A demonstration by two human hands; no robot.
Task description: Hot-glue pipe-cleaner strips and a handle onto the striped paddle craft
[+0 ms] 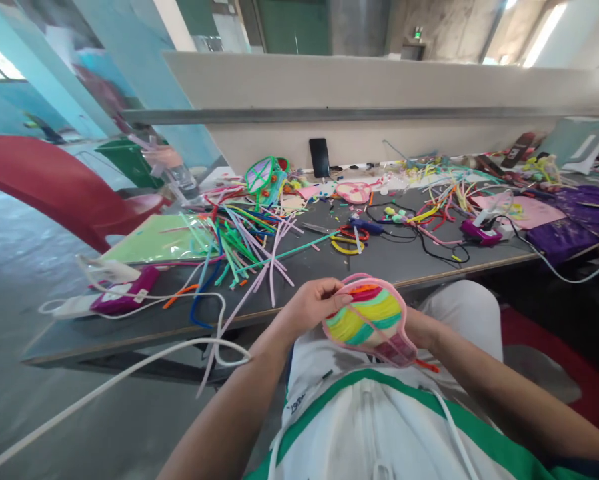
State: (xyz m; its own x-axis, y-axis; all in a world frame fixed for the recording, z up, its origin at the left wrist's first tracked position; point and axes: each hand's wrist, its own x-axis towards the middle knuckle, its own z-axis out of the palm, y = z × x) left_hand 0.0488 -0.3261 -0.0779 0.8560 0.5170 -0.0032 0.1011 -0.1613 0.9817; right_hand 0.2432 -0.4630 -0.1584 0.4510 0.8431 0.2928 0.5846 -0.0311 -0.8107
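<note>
A balloon-shaped pipe-cleaner craft piece (372,317) is held above my lap. It has a pink outline and yellow, teal, red and orange bands, with a darker pink patch at its lower end. My left hand (315,305) pinches its upper left edge between thumb and fingers. Behind its right side is my right hand (420,328), gripping it there with the fingers mostly hidden. An orange pipe cleaner end (427,365) pokes out below the piece.
Loose pipe cleaners (249,247) lie heaped on the grey table (309,283), some overhanging its front edge. Scissors (347,232), a blue-handled glue gun (367,225), a propped phone (320,158) and purple power strips (127,291) are around. A white cable (129,381) crosses by my left arm.
</note>
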